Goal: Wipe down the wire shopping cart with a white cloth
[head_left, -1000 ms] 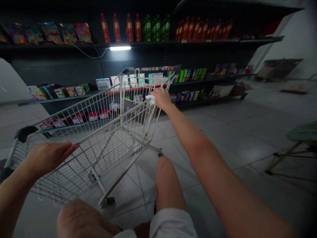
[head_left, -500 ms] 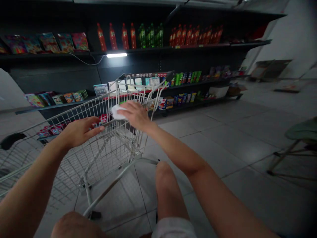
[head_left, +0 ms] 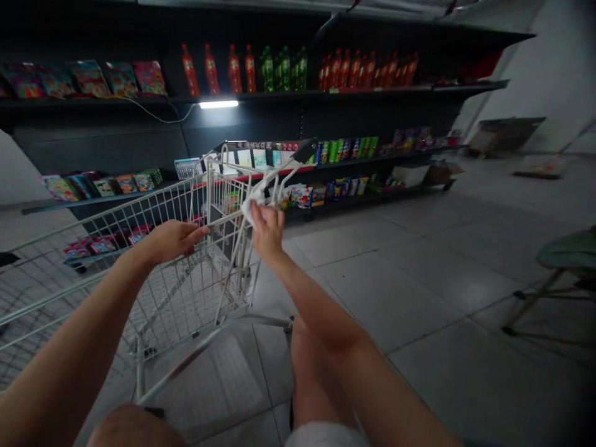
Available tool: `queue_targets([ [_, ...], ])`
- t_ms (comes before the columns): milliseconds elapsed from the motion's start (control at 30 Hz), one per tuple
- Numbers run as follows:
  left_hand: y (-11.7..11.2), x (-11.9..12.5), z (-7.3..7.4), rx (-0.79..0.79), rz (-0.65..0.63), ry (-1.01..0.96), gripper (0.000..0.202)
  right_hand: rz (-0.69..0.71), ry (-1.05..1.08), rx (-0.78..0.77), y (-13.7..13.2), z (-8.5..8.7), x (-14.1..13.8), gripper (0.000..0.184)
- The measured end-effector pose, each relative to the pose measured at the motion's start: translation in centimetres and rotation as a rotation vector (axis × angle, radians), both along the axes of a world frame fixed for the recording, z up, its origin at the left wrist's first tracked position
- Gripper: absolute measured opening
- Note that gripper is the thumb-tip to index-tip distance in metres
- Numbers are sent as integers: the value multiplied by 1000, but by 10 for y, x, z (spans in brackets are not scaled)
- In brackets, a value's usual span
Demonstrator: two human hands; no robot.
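Note:
A wire shopping cart [head_left: 186,292] stands in front of me, its handle end turned toward the shelves. My left hand [head_left: 173,241] has its fingers closed on the cart's top side rail. A crumpled white cloth [head_left: 248,211] is pinched in my right hand [head_left: 269,233]. The cloth lies against the cart's frame bars just below the handle [head_left: 305,151]. Part of the cloth is hidden by my fingers, and I cannot tell whether it is cloth or paper.
Behind the cart runs a dark shelf unit [head_left: 125,124] with red bottles [head_left: 235,68], green bottles [head_left: 285,69] and snack bags [head_left: 90,77]. A lit tube lamp [head_left: 218,104] hangs there. A folding stool [head_left: 565,254] stands right on the tiled floor [head_left: 395,285].
My right hand has moved right with the cloth, onto the bars near the handle. My left hand has closed on the rail. The cart has shifted slightly to the left.

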State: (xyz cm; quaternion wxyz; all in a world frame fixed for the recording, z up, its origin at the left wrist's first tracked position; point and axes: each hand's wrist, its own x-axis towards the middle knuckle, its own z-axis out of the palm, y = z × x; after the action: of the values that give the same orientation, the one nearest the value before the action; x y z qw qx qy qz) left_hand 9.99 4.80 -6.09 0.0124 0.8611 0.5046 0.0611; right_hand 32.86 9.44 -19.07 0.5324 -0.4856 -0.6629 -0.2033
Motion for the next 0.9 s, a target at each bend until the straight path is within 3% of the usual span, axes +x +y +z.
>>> queue_targets([
  [100,-6,-9,-1,51,27,10,56,209,-179,-140,-16,-68,-24,45],
  [167,-10,-15,-2,52,63,20,55,393,-335,-194,-24,-89,-21,42],
  [200,-12,-18,-2,49,79,21,54,447,-368,-177,-27,-89,-14,40],
  [267,-14,-25,-2,52,104,19,53,399,-271,-42,-29,-64,4,39],
  [333,-17,-31,-2,62,112,14,52,167,-15,143,-26,-20,19,42],
  [400,-20,-35,-3,68,108,13,51,-25,165,196,-18,22,24,47],
  [467,-24,-38,-3,69,106,14,51,-86,185,142,-9,37,13,47],
  [500,-26,-39,-3,70,110,16,51,-72,152,97,-5,30,2,46],
  [567,-30,-41,-2,69,117,18,52,3,64,-2,-5,-12,-23,43],
  [700,-35,-43,-3,68,127,-3,54,205,-103,-246,-29,-157,-66,41],
  [767,-36,-43,-4,73,142,-2,54,303,-169,-289,-48,-219,-77,35],
  [833,-37,-42,-4,80,154,3,53,356,-197,-291,-66,-251,-80,33],
  [900,-37,-41,-4,89,155,4,51,399,-192,-272,-75,-248,-78,38],
])
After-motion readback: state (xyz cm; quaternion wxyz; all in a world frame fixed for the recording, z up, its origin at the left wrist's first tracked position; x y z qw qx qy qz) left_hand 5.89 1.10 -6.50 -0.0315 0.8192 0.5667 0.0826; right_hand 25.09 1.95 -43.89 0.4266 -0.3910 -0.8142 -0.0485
